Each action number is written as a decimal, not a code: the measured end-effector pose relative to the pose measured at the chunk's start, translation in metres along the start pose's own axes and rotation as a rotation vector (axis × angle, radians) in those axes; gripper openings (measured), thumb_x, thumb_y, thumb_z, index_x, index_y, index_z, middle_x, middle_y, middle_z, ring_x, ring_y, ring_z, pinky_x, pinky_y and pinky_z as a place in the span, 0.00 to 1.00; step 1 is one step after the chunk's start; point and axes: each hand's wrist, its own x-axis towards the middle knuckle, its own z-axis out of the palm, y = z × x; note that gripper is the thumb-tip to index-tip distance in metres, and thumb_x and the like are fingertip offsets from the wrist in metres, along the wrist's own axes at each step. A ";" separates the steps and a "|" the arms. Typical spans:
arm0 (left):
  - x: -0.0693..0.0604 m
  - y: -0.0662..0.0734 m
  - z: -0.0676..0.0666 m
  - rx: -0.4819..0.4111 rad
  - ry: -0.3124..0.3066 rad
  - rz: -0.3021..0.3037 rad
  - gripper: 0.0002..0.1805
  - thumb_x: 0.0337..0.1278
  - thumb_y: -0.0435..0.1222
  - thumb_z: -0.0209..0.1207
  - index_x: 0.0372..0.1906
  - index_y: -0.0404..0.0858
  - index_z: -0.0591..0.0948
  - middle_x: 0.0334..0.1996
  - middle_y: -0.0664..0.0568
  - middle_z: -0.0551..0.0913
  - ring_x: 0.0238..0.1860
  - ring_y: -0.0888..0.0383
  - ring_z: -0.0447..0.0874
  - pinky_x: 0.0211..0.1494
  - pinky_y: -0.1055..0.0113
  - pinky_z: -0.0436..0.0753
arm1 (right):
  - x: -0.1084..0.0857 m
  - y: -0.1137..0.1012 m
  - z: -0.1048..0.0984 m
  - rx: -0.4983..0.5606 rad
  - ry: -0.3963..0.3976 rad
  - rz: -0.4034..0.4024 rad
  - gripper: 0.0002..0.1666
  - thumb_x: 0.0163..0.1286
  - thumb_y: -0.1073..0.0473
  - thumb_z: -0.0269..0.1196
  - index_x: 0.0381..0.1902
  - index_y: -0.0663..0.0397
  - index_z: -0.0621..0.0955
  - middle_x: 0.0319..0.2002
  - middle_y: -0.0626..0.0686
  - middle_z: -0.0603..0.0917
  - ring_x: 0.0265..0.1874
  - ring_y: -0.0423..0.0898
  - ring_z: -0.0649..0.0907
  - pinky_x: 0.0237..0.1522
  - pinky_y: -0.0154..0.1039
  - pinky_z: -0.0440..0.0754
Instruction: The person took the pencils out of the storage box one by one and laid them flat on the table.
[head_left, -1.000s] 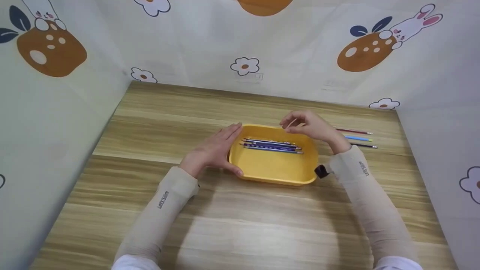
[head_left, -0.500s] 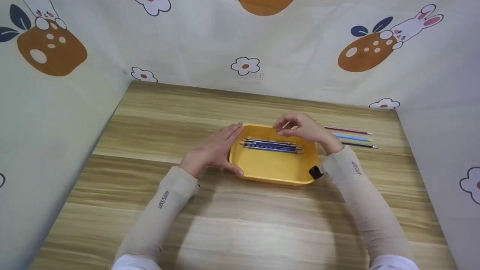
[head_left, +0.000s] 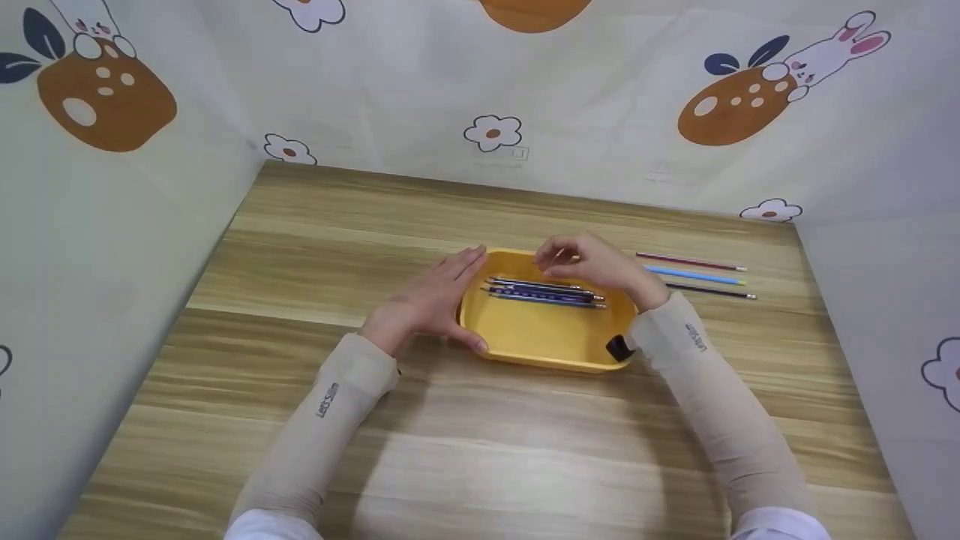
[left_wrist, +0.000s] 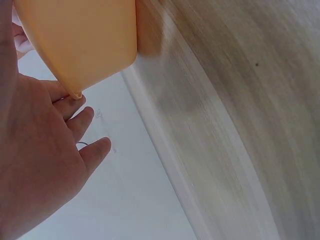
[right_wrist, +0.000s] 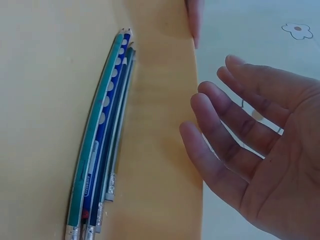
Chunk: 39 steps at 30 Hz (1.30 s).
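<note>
A yellow plastic tray [head_left: 544,336] stands on the wooden table, with several pencils [head_left: 544,294] lying side by side in it, blue and teal ones among them. My left hand [head_left: 424,304] rests against the tray's left side, its fingers straight along the rim. In the left wrist view, the fingertips touch the tray's rim [left_wrist: 76,94]. Over the tray's back right part hovers my right hand [head_left: 592,262], loosely bent and holding nothing. In the right wrist view, that hand [right_wrist: 255,145] is apart from the pencils [right_wrist: 97,135].
Right of the tray lie a dark red pencil [head_left: 694,262], a light blue pencil [head_left: 697,275] and a black pencil [head_left: 712,290], roughly parallel. A patterned white cloth [head_left: 405,97] walls off the table [head_left: 262,300] at the back and sides.
My right hand has shifted left and slightly toward me over the tray, uncovering more of the three pencils at right. The left hand and the tray have stayed put.
</note>
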 end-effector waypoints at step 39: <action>-0.001 0.001 0.001 0.015 0.020 0.011 0.80 0.26 0.77 0.65 0.81 0.43 0.37 0.83 0.54 0.36 0.83 0.54 0.36 0.85 0.56 0.43 | 0.016 0.012 0.033 -0.289 -0.244 -0.035 0.14 0.64 0.69 0.67 0.48 0.56 0.85 0.43 0.53 0.86 0.40 0.47 0.82 0.46 0.42 0.83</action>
